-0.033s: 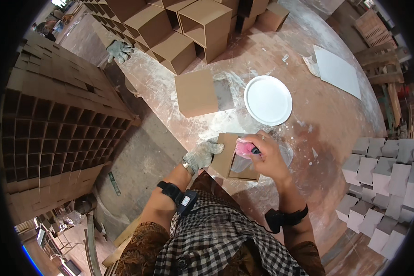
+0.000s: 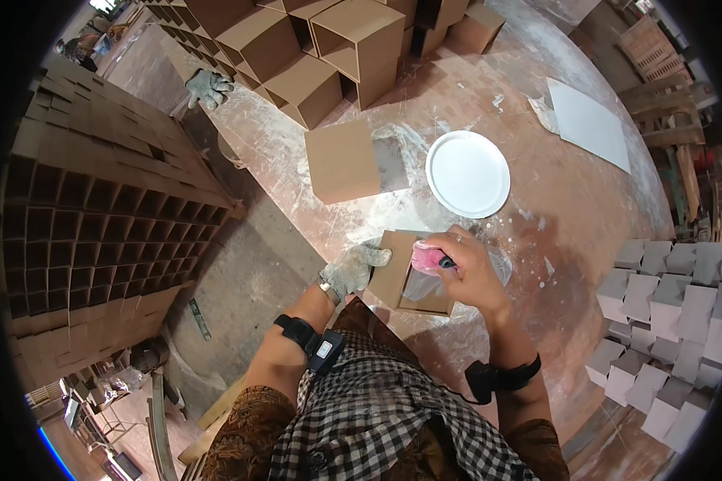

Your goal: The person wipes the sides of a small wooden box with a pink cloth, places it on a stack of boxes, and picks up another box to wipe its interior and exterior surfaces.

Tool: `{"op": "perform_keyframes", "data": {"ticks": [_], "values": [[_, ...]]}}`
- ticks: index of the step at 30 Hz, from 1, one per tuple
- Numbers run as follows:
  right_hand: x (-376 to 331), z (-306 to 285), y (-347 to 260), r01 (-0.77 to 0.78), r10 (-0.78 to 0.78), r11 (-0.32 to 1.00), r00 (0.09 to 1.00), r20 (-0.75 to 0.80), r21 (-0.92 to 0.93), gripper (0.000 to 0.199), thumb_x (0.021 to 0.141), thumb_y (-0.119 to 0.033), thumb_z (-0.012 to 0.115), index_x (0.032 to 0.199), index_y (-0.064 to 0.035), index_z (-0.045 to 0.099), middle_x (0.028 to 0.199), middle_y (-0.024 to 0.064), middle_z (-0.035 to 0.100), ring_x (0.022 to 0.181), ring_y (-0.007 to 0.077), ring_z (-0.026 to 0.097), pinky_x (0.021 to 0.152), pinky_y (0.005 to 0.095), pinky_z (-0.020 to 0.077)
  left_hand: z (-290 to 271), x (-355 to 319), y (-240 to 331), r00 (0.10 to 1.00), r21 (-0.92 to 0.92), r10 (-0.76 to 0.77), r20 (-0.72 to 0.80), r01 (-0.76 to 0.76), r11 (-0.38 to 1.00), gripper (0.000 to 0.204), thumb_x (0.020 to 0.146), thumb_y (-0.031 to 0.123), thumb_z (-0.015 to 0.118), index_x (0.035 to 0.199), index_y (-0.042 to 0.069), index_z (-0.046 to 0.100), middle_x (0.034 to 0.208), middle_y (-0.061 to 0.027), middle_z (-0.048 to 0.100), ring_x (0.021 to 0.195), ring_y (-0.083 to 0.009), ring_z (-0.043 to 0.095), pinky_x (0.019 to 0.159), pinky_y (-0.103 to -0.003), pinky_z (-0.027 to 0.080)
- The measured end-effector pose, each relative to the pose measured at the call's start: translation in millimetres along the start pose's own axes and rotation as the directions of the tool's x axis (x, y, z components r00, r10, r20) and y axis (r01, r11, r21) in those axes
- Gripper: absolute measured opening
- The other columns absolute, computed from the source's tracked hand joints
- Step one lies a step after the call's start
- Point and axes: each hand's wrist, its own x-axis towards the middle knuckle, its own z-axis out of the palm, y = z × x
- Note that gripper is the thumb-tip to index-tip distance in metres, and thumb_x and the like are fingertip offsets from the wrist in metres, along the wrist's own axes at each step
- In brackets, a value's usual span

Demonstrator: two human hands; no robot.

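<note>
I keep my gloved left hand [image 2: 355,268] clamped on the small open brown box [image 2: 413,276] at the table's near edge, so it stays steady while my bare right hand [image 2: 471,272], fingers closed round a pink pad [image 2: 427,258], works evenly along its rim. Beyond sit a white plate [image 2: 467,173] and a flat brown box [image 2: 342,161], both clear of my reach.

The open box [image 2: 409,276] under both hands is matt brown cardboard, smooth-faced. The left hand [image 2: 353,268] wears a rough, grey, dust-stained cloth glove; the bare right hand [image 2: 465,268] grips a soft-looking pink sponge [image 2: 427,258]. The table [image 2: 586,208] is reddish, worn and streaked with chalky white smears. Farther off, the round plate [image 2: 468,174] looks smooth, white and faintly glossy. The stacked boxes [image 2: 313,48] beyond are the same dull cardboard.
</note>
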Motion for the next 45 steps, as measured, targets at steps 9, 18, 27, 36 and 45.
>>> {"op": "perform_keyframes", "data": {"ticks": [9, 18, 27, 36, 45], "values": [[-30, 35, -27, 0.089, -0.115, 0.989, 0.965, 0.237, 0.117, 0.036, 0.058, 0.001, 0.058, 0.094, -0.0068, 0.059, 0.084, 0.009, 0.06, 0.078, 0.0285, 0.056, 0.069, 0.0364, 0.0454, -1, 20, -2, 0.985, 0.153, 0.163, -0.062, -0.152, 0.977, 0.031, 0.089, 0.016, 0.053, 0.115, -0.002, 0.053, 0.112, -0.0106, 0.057, 0.099, -0.0189, 0.057, 0.088, -0.029, 0.048], [-62, 21, -3, -0.104, 0.072, 0.982, 0.977, -0.201, -0.155, 0.043, 0.053, 0.007, 0.049, 0.094, -0.0002, 0.059, 0.086, 0.0163, 0.059, 0.079, 0.0345, 0.055, 0.07, 0.037, 0.0465, 34, -5, 0, 0.947, 0.215, 0.275, -0.168, -0.237, 0.947, 0.044, 0.088, 0.03, 0.058, 0.118, 0.0, 0.051, 0.104, -0.0052, 0.059, 0.086, -0.0104, 0.056, 0.069, -0.022, 0.048], [-69, 38, 0, -0.403, 0.449, 0.893, 0.825, -0.343, 0.2, 0.029, 0.072, 0.006, 0.054, 0.1, 0.001, 0.059, 0.091, 0.0118, 0.063, 0.084, 0.0174, 0.058, 0.076, 0.0283, 0.0455, 27, -38, -50, 0.928, 0.105, 0.349, -0.134, -0.337, 0.936, 0.09, 0.067, 0.034, 0.078, 0.136, 0.002, 0.031, 0.111, -0.0027, 0.054, 0.077, -0.0059, 0.05, 0.055, -0.018, 0.041], [-10, 41, -3, -0.493, 0.502, 0.857, 0.735, -0.456, 0.148, 0.03, 0.067, -0.002, 0.06, 0.097, -0.0031, 0.06, 0.083, 0.018, 0.061, 0.077, 0.035, 0.058, 0.071, 0.0392, 0.0452, 37, -24, -7, 0.944, 0.17, 0.326, -0.057, -0.312, 0.935, 0.059, 0.076, 0.024, 0.072, 0.124, 0.002, 0.046, 0.109, -0.003, 0.057, 0.093, -0.01, 0.053, 0.08, -0.023, 0.044], [-17, 20, -12, -0.076, 0.083, 0.996, 0.981, -0.176, 0.046, 0.041, 0.06, 0.005, 0.052, 0.099, -0.0054, 0.06, 0.085, 0.0142, 0.061, 0.075, 0.0331, 0.056, 0.068, 0.0398, 0.0451, 38, -14, -2, 0.94, 0.09, 0.338, -0.034, -0.334, 0.938, 0.043, 0.076, 0.023, 0.071, 0.112, 0.003, 0.057, 0.112, -0.0043, 0.058, 0.101, -0.0136, 0.052, 0.091, -0.029, 0.041]]}}
